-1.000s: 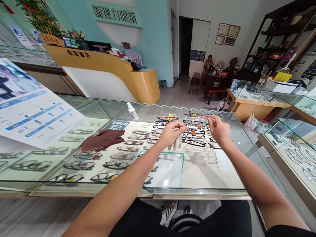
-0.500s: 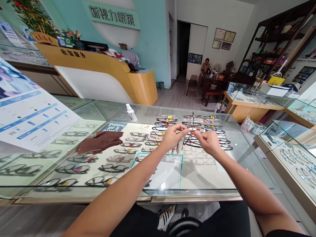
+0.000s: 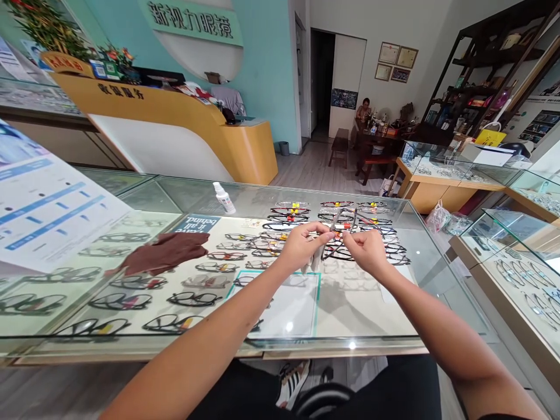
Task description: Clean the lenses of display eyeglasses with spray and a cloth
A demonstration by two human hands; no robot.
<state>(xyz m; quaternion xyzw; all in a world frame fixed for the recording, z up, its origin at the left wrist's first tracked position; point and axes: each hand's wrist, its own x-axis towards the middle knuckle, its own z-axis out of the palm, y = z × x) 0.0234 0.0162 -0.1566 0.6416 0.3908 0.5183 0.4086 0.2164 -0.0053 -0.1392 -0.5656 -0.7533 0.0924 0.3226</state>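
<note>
A pair of thin dark-rimmed eyeglasses [image 3: 336,220] is held up between my two hands, over the glass counter [image 3: 363,318]. My left hand [image 3: 301,248] pinches it from the left, fingers closed. On the other side my right hand [image 3: 367,249] is closed on the glasses, thumb and fingertips together. Below my left fingers shows a pale greyish shape [image 3: 315,261]; whether it is a cloth or a reflection I cannot tell. Behind the held pair, rows of display glasses [image 3: 293,205] lie inside the case, making its outline hard to separate.
A brown cloth [image 3: 164,254] lies crumpled on the counter to the left, with a white spray bottle [image 3: 224,198] beyond it. A printed leaflet [image 3: 52,204] stands at far left. Another showcase [image 3: 516,262] borders the right. One person [image 3: 364,111] sits at the back table.
The glasses have turned and tilted between my hands, which stay close together. My view has shifted slightly, so the counter items appear a little further left.
</note>
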